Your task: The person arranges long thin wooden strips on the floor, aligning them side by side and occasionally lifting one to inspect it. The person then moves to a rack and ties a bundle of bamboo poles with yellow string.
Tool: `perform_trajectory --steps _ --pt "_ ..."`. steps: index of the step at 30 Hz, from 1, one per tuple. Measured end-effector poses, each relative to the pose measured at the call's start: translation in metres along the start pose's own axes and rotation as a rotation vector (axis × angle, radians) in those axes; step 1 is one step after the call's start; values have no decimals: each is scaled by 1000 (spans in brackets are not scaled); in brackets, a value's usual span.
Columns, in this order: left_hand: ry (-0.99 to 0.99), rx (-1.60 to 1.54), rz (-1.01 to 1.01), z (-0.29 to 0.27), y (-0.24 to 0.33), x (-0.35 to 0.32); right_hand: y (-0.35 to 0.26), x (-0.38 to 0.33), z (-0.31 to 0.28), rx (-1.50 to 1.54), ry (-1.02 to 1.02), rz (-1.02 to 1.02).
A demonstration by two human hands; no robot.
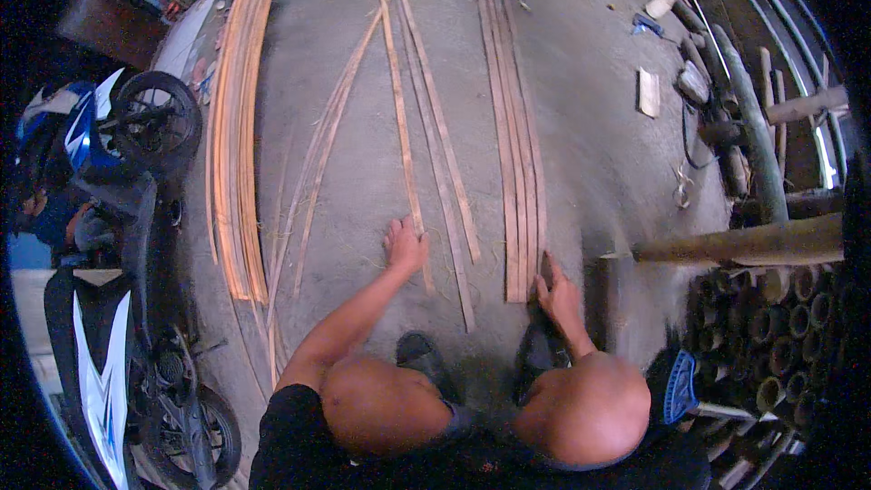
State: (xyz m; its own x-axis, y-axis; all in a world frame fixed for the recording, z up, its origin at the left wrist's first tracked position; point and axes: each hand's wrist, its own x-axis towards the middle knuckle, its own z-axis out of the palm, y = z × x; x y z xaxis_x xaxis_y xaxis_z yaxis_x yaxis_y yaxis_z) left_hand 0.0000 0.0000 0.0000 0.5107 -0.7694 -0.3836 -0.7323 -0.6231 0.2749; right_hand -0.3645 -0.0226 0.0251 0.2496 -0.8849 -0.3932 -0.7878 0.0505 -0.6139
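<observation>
My left hand (406, 247) is down at floor level, its fingers closed on the near part of a long, thin bamboo strip (399, 118). Beside that strip, more loose strips (435, 127) lie at angles, some crossing at the far end. My right hand (559, 295) is low by the near end of a row of strips (517, 172) laid side by side. Its index finger points forward along the row's right edge, and nothing shows in its grasp; whether it touches the row I cannot tell.
To the left lies a bundle of orange-brown strips (243, 127), with a blue and white motorbike (95, 141) beyond it. Stacked hollow tubes (771, 318), a thick pole (739, 240) and a blue-headed tool (679, 386) stand at right. A small block (648, 93) lies farther off.
</observation>
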Motion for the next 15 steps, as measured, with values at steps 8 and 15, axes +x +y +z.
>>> perform_trajectory --steps 8,15 --pt "98 -230 9 -15 -29 5 -45 3 26 118 124 -115" --pt "-316 -1046 326 -5 43 -24 -96 27 58 622 -159 -234"
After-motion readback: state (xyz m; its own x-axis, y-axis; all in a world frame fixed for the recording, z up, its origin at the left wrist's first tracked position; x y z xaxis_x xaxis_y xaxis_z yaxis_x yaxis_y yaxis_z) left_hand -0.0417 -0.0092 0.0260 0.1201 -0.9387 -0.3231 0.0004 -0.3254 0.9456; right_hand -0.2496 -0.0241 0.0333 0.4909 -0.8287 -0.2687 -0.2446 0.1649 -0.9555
